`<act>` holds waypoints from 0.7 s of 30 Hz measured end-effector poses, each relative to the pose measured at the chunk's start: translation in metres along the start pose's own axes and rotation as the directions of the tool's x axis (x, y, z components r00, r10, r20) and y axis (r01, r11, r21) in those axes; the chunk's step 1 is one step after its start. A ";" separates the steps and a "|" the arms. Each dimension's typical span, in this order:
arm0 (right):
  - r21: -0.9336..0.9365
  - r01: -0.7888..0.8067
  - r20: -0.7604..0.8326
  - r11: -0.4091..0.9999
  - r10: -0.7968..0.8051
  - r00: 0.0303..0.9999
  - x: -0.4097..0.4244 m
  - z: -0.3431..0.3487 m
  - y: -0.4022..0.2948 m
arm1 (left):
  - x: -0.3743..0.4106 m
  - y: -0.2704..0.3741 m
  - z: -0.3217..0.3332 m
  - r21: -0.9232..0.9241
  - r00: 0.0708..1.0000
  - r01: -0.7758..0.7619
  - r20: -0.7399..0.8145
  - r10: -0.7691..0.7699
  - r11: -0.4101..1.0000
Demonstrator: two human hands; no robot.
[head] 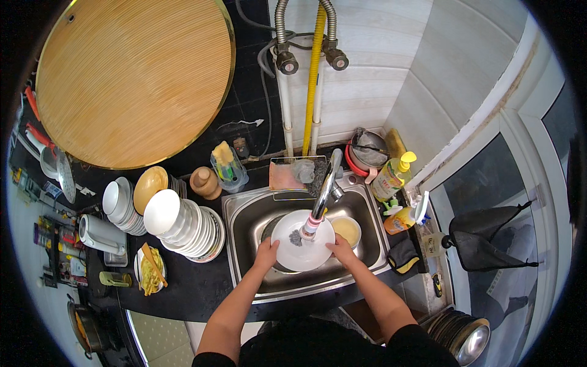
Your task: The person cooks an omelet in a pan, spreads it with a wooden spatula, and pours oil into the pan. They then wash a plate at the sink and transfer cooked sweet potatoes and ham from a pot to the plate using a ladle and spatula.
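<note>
A white plate (298, 257) is held by its rim between both my hands, over the stainless steel sink (367, 275). My left hand (267, 253) grips the plate's left edge and my right hand (341, 250) its right edge. The chrome faucet (324, 188) hangs over the plate, its pink-and-white nozzle (312, 225) above the plate's middle. A small grey patch shows on the plate beside the nozzle; I cannot tell what it is. Just behind my right hand, a bowl with pale yellow contents (346, 230) sits in the sink. The plate hides part of a round vessel beneath it.
Stacked white bowls (161, 212) and plates stand left of the sink, near a wooden mortar (205, 182) and a plate of food (151, 270). A wire rack (293, 176) sits behind the sink. Right of it are a soap bottle (387, 181), a spray bottle (401, 220) and a dark cloth (403, 257).
</note>
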State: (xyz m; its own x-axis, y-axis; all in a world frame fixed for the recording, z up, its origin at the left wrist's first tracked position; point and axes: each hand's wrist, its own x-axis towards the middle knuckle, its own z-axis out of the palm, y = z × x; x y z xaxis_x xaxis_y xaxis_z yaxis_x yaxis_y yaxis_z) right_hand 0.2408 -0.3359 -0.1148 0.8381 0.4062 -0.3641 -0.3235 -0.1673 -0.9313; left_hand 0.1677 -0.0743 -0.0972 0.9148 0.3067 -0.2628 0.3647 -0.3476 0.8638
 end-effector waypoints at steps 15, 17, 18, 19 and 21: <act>-0.188 0.117 -0.117 0.975 -0.140 0.983 -0.013 -0.011 -0.042 | 0.009 -0.008 0.039 -0.355 0.904 0.428 0.177 -0.390 0.831; -0.167 0.040 -0.139 0.985 -0.064 0.988 -0.016 -0.021 -0.044 | 0.010 0.001 0.038 -0.320 0.885 0.460 0.244 -0.397 0.828; -0.135 -0.011 -0.135 0.991 -0.007 0.991 -0.019 -0.023 -0.051 | 0.009 0.002 0.035 -0.341 0.868 0.486 0.294 -0.400 0.805; -0.105 -0.063 -0.129 0.993 0.050 0.990 -0.021 -0.025 -0.055 | 0.010 0.002 0.032 -0.360 0.850 0.513 0.343 -0.400 0.780; -0.005 -0.168 -0.092 0.986 0.167 0.982 -0.020 -0.030 -0.047 | 0.006 -0.003 0.026 -0.445 0.828 0.542 0.425 -0.365 0.713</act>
State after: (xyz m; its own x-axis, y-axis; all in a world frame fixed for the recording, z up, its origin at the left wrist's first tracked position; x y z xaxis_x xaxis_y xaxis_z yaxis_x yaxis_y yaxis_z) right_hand 0.2526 -0.3631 -0.0631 0.8091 0.2883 -0.5121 -0.4576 -0.2376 -0.8568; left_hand 0.1769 -0.0945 -0.1126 0.6985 0.0041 -0.7156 0.6787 0.3131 0.6643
